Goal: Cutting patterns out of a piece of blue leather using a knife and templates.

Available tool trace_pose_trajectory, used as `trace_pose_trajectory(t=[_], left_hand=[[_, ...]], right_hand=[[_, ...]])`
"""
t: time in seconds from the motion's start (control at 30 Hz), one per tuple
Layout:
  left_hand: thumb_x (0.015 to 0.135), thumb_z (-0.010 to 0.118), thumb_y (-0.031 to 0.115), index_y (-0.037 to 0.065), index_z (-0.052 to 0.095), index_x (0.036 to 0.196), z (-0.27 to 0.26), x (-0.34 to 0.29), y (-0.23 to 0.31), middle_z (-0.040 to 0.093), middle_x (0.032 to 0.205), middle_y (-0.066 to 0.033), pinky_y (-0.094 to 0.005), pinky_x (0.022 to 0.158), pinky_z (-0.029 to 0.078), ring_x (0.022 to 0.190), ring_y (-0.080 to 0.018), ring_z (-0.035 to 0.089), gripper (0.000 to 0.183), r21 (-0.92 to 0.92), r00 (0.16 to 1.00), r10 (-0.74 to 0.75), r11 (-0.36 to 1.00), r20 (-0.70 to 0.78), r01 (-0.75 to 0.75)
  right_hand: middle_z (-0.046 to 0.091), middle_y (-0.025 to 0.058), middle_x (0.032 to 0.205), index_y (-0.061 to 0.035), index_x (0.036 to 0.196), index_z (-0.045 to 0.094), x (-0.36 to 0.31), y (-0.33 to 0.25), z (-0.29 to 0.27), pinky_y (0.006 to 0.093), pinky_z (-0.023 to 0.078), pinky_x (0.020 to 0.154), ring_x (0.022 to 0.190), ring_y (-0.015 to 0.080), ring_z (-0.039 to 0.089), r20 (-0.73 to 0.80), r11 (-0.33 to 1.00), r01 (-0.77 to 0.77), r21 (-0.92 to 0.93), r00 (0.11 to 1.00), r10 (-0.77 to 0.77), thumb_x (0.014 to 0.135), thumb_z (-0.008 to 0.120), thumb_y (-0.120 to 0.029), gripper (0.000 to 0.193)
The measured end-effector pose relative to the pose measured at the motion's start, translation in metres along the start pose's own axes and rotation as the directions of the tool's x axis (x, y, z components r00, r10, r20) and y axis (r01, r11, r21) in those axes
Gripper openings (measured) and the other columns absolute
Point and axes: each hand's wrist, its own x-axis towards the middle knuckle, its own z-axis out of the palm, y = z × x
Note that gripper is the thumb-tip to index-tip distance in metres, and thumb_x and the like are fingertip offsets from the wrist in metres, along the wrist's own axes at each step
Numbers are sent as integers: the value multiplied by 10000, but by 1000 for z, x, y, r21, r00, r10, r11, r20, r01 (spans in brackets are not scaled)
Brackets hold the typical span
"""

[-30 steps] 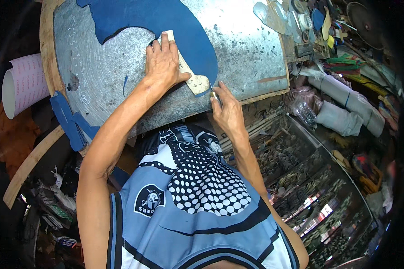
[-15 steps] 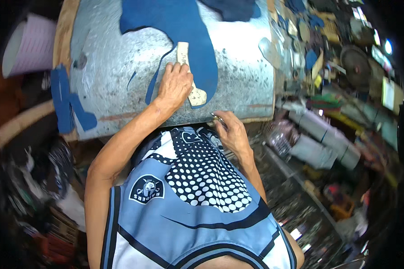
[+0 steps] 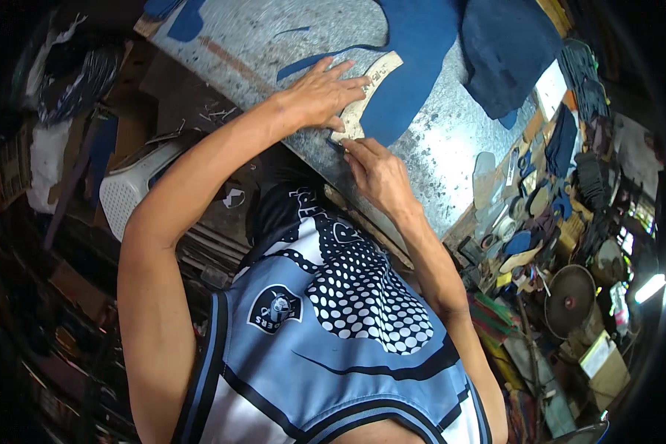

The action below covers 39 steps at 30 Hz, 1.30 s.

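1. Left hand (image 3: 320, 98), fingers spread; easing pressure might let everything skid.
2. Cream template (image 3: 382, 72), under those fingertips, over blue sheet (image 3: 405, 92): sideways push could twist it.
3. Right hand (image 3: 381, 174), fingers curled, pinch hidden; slipping could catch the other hand.

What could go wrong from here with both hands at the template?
The left hand rests on the cream template, over the blue sheet, so uneven pressure might let it shift. The right hand is at the template's lower end, close to the left thumb, so the hands could knock together. The narrow blue strip lies close to the left hand and might get caught.
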Motion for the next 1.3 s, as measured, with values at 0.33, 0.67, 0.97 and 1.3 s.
trace_pose_trajectory(t=[0.33,0.67,0.97,1.3], left_hand=[[638,884,343,147,556,1369,9,3,7,324,1597,23,-554,1212,219,1491,-300,235,825,77,998,-58,995,20,56],[662,876,329,130,511,1416,4,4,9,255,1625,20,-541,1224,180,1508,-291,184,860,98,993,-75,993,86,66],[682,853,404,56,503,1396,6,-1,29,277,1610,-72,-561,1200,201,1483,-373,221,868,141,993,-113,984,17,109],[690,849,417,55,474,1387,13,-5,26,284,1603,-90,-579,1187,215,1479,-391,224,870,73,994,-110,991,-23,112]], right_hand=[[652,154,973,-48,1131,669,-7,-6,9,454,543,678,788,385,660,-39,994,-16,-109,999,12,908,628,-97,233],[629,158,1159,-71,1167,653,-23,0,3,462,555,739,876,396,669,3,990,-82,-113,997,83,914,618,-103,258],[596,159,1335,-68,1140,679,-20,6,-5,449,559,855,1015,405,666,49,991,-119,-53,991,121,906,625,-105,243],[607,155,1339,-27,1077,701,-17,18,-24,433,575,858,1013,372,681,112,999,-46,-2,993,46,889,623,-85,212]])
